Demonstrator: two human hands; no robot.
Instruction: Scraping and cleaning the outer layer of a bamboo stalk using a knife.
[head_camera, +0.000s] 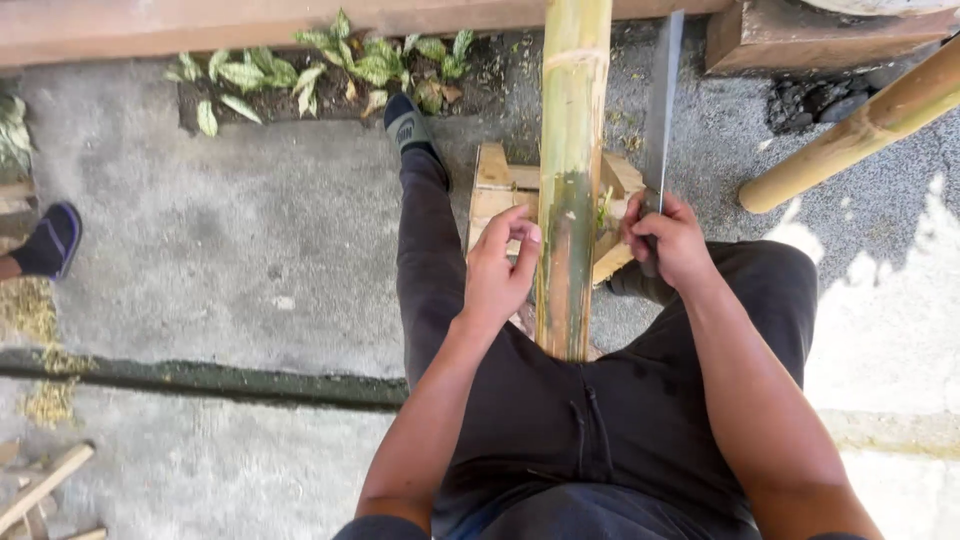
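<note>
A long bamboo pole (572, 150), yellow with a green patch, runs from my lap away over a small wooden stand (497, 190). My left hand (500, 265) rests against the pole's left side, fingers loosely curled and holding nothing that I can see. My right hand (668, 238) grips the handle of a long flat blade (662, 100) that points away, just right of the pole. I sit in dark trousers, left leg (425, 240) stretched out beside the stand.
A second bamboo pole (860, 130) lies at an angle on the right. Green plants (320, 70) grow by a wooden beam at the top. Another person's foot in a dark shoe (48, 240) shows at the left. Wood scraps (45, 485) lie at bottom left on the concrete.
</note>
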